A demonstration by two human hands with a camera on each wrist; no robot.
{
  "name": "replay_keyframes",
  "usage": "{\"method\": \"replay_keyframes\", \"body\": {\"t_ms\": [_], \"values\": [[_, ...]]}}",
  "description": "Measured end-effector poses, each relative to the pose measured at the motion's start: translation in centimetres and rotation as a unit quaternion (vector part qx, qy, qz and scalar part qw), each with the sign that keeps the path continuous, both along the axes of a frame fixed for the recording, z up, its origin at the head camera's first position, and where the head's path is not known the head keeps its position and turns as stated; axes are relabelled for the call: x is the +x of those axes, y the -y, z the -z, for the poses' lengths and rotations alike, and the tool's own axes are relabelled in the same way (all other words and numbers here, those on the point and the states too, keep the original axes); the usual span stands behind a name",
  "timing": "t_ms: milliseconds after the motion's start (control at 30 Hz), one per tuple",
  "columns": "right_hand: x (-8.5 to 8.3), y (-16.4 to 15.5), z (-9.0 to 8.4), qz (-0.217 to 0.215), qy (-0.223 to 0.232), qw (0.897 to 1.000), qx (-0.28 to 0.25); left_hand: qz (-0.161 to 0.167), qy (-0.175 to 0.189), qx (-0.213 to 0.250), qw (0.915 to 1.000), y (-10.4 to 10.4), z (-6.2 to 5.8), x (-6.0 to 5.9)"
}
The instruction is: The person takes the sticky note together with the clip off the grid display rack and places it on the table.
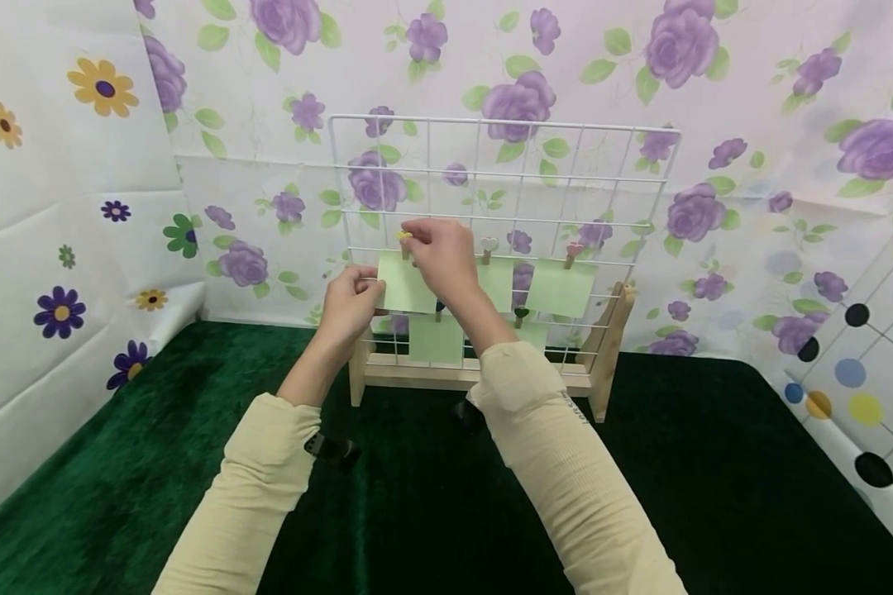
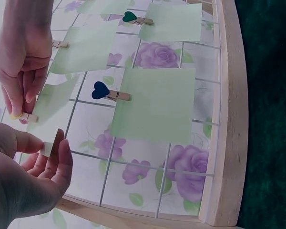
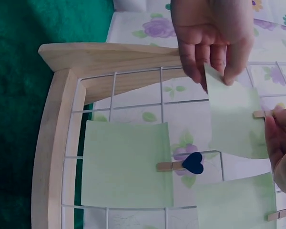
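The left hand [image 1: 351, 299] pinches a green paper note's [image 1: 404, 283] corner while the right hand [image 1: 441, 254] grips a yellow-headed wooden clip [image 1: 405, 240] on the white wire grid [image 1: 503, 173].

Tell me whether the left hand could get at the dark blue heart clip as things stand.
Probably yes, but not freely: the left hand is pinching the green note's edge and would have to release it. The blue heart clip itself hangs uncovered on the wire grid nearby.
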State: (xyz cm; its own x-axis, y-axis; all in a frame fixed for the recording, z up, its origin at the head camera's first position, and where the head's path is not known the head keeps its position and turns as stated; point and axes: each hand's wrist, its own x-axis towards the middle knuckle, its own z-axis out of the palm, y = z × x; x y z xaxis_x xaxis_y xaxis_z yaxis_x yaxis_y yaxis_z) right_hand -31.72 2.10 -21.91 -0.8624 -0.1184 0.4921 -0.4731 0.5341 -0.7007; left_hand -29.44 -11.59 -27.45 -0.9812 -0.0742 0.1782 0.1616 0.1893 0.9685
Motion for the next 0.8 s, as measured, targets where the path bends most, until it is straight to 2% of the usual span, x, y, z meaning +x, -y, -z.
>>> {"method": "replay_keyframes", "body": {"t_ms": [233, 433, 600, 733, 800], "values": [[-0.14, -0.34, 0.06, -0.015, -0.026, 0.999, 0.022, -0.003, -0.005, -0.002, 1.0000, -0.01, 0.16, -0.13], [-0.24, -0.40, -0.11, 0.004, -0.039, 0.998, 0.051, 0.007, -0.001, 0.003, 1.0000, -0.17, 0.25, -0.20], [-0.25, -0.20, 0.15, 0.017, -0.052, 0.998, 0.017, 0.024, 0.004, 0.016, 0.9996, -0.33, 0.30, -0.44], [-0.30, 0.18, 0.59, 0.002, -0.073, 0.997, -0.023, 0.015, 0.004, 0.010, 0.9998, -0.14, 0.33, -0.30], [-0.34, 0.35, 0.85, -0.006, -0.082, 0.996, -0.046, 0.010, 0.009, -0.008, 0.9999, -0.01, 0.42, -0.14]]}}
